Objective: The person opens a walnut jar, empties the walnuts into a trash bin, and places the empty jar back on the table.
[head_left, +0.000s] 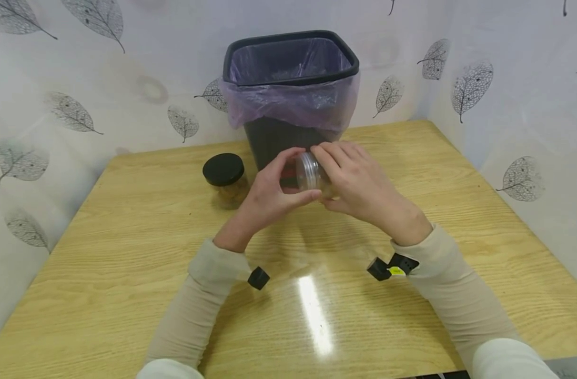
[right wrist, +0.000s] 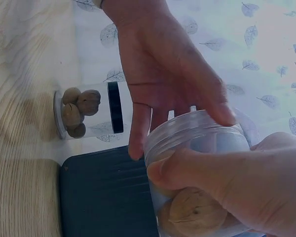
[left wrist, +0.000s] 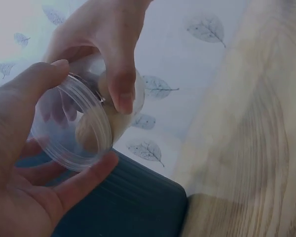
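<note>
The left hand is curling its thumb and fingers round the threaded end of a clear jar, while the right hand is gripping the jar's body. Beneath them a wooden table is filling the foreground. A dark bin, wearing a purple bag, is standing behind the clear jar, which the hands are holding tilted. Near the left hand, a black-lidded jar is standing upright. Walnuts are lying inside both jars.
</note>
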`<action>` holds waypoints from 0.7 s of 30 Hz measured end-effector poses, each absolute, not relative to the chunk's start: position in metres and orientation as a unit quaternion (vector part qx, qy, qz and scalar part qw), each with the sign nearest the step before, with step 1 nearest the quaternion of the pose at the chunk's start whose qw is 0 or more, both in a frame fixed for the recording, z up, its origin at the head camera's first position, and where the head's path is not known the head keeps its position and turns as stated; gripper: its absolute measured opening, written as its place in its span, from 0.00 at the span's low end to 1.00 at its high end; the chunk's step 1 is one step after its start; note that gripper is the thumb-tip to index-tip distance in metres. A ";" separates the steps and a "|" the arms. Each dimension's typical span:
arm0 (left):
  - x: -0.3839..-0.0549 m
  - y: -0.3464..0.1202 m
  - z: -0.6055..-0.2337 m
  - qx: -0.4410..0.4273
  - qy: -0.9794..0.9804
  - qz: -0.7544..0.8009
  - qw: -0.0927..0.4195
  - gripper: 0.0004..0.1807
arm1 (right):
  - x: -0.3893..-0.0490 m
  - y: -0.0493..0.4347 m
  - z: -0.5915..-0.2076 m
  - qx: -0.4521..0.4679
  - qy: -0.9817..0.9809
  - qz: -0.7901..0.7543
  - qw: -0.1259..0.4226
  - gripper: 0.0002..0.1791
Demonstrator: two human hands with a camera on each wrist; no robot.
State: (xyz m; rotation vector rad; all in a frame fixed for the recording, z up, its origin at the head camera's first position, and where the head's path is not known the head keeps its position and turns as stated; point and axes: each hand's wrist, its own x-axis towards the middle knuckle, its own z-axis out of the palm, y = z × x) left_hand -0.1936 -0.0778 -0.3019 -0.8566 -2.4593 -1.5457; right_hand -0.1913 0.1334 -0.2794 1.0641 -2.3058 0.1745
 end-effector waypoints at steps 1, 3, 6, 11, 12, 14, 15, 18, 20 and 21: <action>-0.193 -0.078 -0.301 -0.264 -0.817 -0.511 0.043 0.41 | -0.191 0.133 -0.279 0.400 -0.866 0.062 0.294 0.52; -0.192 -0.079 -0.299 -0.235 -0.832 -0.503 0.017 0.39 | -0.190 0.132 -0.279 0.400 -0.865 0.058 0.296 0.52; -0.191 -0.079 -0.298 -0.220 -0.837 -0.501 -0.008 0.40 | -0.190 0.132 -0.280 0.402 -0.864 0.055 0.297 0.51; -0.193 -0.075 -0.301 -0.313 -0.797 -0.515 0.035 0.51 | -0.191 0.134 -0.280 0.399 -0.868 0.067 0.287 0.52; -0.194 -0.075 -0.302 -0.337 -0.790 -0.510 0.050 0.53 | -0.191 0.134 -0.280 0.397 -0.870 0.070 0.284 0.52; -0.194 -0.075 -0.303 -0.373 -0.781 -0.495 0.077 0.54 | -0.191 0.135 -0.279 0.395 -0.872 0.076 0.279 0.53; -0.194 -0.075 -0.304 -0.384 -0.780 -0.487 0.087 0.53 | -0.191 0.135 -0.279 0.394 -0.873 0.078 0.277 0.53; -0.195 -0.076 -0.305 -0.394 -0.781 -0.474 0.101 0.49 | -0.191 0.135 -0.278 0.395 -0.872 0.080 0.278 0.53; -0.195 -0.077 -0.305 -0.384 -0.786 -0.473 0.105 0.47 | -0.191 0.135 -0.278 0.398 -0.870 0.078 0.281 0.53; -0.195 -0.077 -0.305 -0.374 -0.788 -0.478 0.100 0.47 | -0.191 0.134 -0.278 0.399 -0.869 0.075 0.283 0.53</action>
